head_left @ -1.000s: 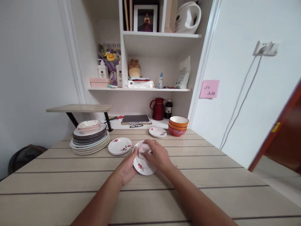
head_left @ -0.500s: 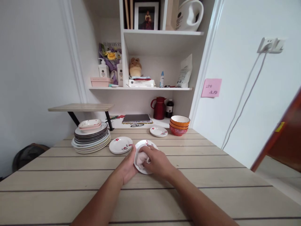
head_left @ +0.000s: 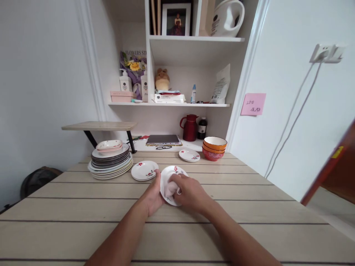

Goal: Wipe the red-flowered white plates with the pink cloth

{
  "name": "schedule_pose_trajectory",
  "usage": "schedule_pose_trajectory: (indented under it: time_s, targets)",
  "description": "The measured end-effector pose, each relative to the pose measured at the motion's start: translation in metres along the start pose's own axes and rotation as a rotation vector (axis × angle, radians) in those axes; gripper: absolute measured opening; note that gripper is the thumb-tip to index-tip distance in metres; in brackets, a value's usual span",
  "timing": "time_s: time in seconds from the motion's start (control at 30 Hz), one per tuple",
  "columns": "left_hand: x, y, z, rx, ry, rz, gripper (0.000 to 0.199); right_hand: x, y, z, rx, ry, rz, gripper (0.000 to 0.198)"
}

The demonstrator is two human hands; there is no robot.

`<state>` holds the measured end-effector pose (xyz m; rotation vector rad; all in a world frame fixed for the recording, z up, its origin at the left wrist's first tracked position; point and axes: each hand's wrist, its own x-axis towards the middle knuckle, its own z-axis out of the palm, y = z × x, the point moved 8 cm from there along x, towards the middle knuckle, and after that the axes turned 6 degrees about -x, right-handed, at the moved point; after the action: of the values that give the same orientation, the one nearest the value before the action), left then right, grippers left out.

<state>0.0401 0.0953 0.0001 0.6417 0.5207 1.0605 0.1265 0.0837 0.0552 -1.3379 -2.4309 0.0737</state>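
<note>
A small white plate (head_left: 165,176) with red flowers is tilted up over the middle of the table. My left hand (head_left: 153,195) grips its left edge, thumb at the rim and the other fingers hidden behind it. Bunched in my right hand (head_left: 190,192) is a pale cloth (head_left: 171,188), pressed against the face of the plate. Just left of my left hand lie stacked flowered plates (head_left: 144,170). Farther back sits another small pile of flowered plates (head_left: 189,154).
Tall stacked plates (head_left: 111,168), topped by pink-rimmed dishes (head_left: 109,145), stand at left by a small raised shelf (head_left: 100,126). Orange and red bowls (head_left: 214,148) are nested at back right. Behind are a red jug (head_left: 190,128), a dark bottle (head_left: 202,128), glasses (head_left: 163,147) and a laptop (head_left: 163,139).
The cloth in my right hand has shifted slightly on the plate, showing more of its upper left face. The whole view has moved a little sideways; my left hand keeps its grip.
</note>
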Motion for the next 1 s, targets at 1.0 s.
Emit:
schedule_pose_trajectory:
  time_s: [1.0]
  targets:
    - [0.000,0.001,-0.007,-0.043,0.044,0.034,0.061,0.006,0.055,-0.020,-0.080,0.070,0.401,0.031]
